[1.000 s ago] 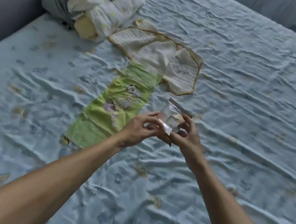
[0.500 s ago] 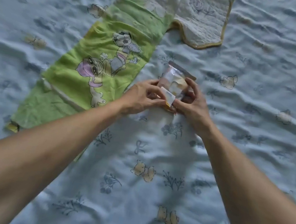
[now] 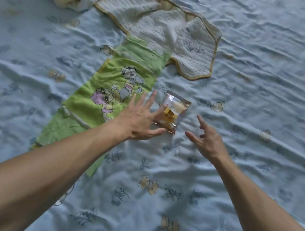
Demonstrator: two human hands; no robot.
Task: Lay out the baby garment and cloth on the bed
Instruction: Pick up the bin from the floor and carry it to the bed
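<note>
Fingers of the left hand are spreading empty beside a small crinkly plastic packet; the right hand is hovering loose, gripping nothing. At eleven o'clock, the green cartoon-printed cloth and white quilted baby garment are lying flat on the blue-sheeted bed, seemingly done. Packet print is unreadable.

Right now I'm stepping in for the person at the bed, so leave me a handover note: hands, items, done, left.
Left hand: open, spread, fingers over the small packet's near-left edge.
Right hand: open, empty, beside the packet.
Green cloth: flat on the bed.
White quilted garment: spread beyond it, overlapping its far end.
Left: smooth wrinkles; the packet lies on the sheet.
</note>
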